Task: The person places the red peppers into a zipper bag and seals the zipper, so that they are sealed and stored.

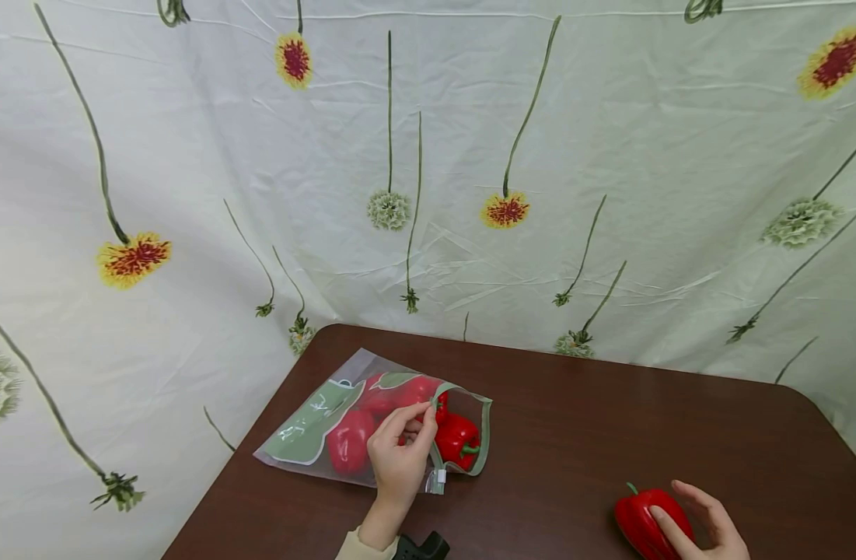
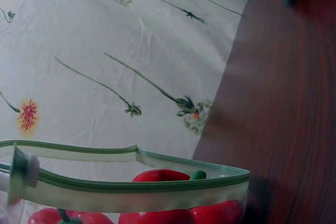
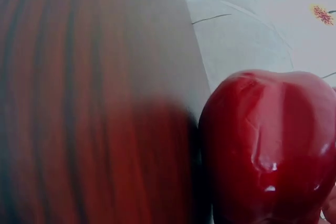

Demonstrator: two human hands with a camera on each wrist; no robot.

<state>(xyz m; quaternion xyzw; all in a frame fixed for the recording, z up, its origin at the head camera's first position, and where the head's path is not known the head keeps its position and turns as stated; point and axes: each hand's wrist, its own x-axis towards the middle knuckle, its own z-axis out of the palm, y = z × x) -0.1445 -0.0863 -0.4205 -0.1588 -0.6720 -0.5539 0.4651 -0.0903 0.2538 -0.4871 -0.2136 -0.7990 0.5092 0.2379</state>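
Note:
A clear zip bag with green trim lies on the table, its mouth facing right and standing open. Several red bell peppers are inside, one showing its green stem at the mouth. My left hand pinches the upper layer of the bag at the mouth's edge. In the left wrist view the green-striped rim and the zip slider appear, but no fingers. At the lower right, my right hand holds another red bell pepper, thumb over its side. That pepper fills much of the right wrist view.
The dark brown wooden table has rounded far corners. Behind it and along its left side hangs a pale cloth printed with flowers. Bare tabletop lies between the bag and the pepper at the right.

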